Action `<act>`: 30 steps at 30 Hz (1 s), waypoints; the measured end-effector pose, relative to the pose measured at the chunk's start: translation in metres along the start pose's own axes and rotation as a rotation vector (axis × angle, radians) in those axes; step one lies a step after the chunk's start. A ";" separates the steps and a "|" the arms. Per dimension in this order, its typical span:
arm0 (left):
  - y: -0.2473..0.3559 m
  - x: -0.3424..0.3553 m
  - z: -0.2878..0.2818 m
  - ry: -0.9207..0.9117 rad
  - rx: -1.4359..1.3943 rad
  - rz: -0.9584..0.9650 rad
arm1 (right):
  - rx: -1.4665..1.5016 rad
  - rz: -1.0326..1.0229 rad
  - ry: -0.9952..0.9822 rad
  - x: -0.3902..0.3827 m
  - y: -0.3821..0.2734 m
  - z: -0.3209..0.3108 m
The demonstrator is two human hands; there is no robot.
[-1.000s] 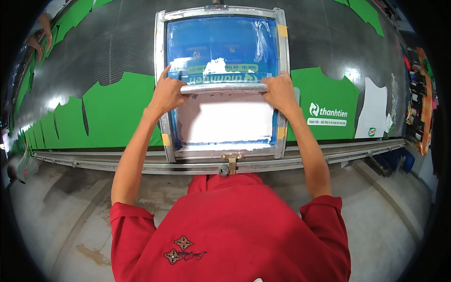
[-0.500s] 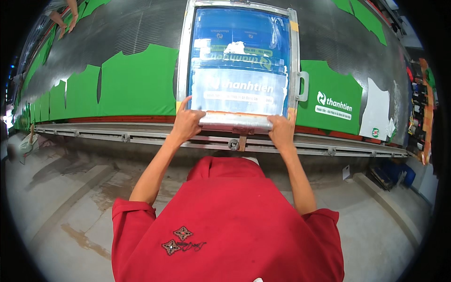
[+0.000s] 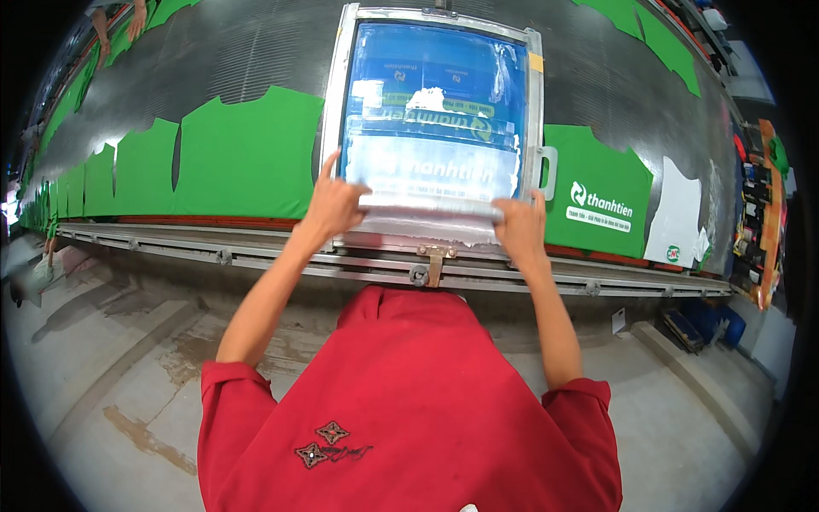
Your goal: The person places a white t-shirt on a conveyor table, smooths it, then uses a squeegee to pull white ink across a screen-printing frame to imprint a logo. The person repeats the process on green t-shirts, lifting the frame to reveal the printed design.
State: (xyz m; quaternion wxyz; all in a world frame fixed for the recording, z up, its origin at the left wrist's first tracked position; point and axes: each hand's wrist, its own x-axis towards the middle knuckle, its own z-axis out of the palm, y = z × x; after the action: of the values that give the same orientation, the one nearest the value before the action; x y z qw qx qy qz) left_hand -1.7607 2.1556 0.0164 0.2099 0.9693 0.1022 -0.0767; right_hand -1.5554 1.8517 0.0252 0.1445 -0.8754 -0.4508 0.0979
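Observation:
A screen-printing frame [image 3: 533,94] with pale metal sides and a blue mesh [image 3: 388,60] lies on the long table in front of me. Across the near end of the mesh runs a silver squeegee [image 3: 431,205], smeared by motion. My left hand [image 3: 337,205] is closed on its left end, index finger stretched along the frame's left side. At the other end my right hand [image 3: 520,229] is closed too, with a finger raised beside the frame's right side. White ink [image 3: 426,100] streaks the mesh. Part of the squeegee is hidden by my fingers.
Green fabric pieces [image 3: 247,162] lie left of the frame. A printed green piece [image 3: 601,183] and a white piece [image 3: 674,213] lie right. A metal rail [image 3: 486,277] with a bracket [image 3: 436,266] runs along the table's near edge. Another person's hand [image 3: 136,21] is far left.
Both hands and the squeegee have moved a little away from me over the mesh, uncovering the frame's near end. The other person's hands at the far left have shifted.

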 end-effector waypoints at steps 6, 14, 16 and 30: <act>-0.046 0.119 -0.033 -0.034 0.086 0.022 | -0.030 0.030 -0.067 0.120 0.041 -0.002; -0.065 0.138 -0.027 -0.054 0.031 0.036 | 0.002 0.085 -0.151 0.142 0.041 -0.001; -0.065 0.137 -0.024 -0.025 0.023 0.058 | -0.003 0.070 -0.120 0.138 0.043 0.004; -0.004 -0.045 0.055 0.078 -0.009 0.138 | -0.020 0.094 -0.067 -0.055 -0.009 0.046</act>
State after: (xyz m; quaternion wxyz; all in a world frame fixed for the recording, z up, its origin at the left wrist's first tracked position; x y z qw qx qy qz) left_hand -1.8112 2.1285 -0.0259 0.2147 0.9754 0.0437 -0.0236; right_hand -1.6079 1.8193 -0.0125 0.1157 -0.8932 -0.4148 0.1292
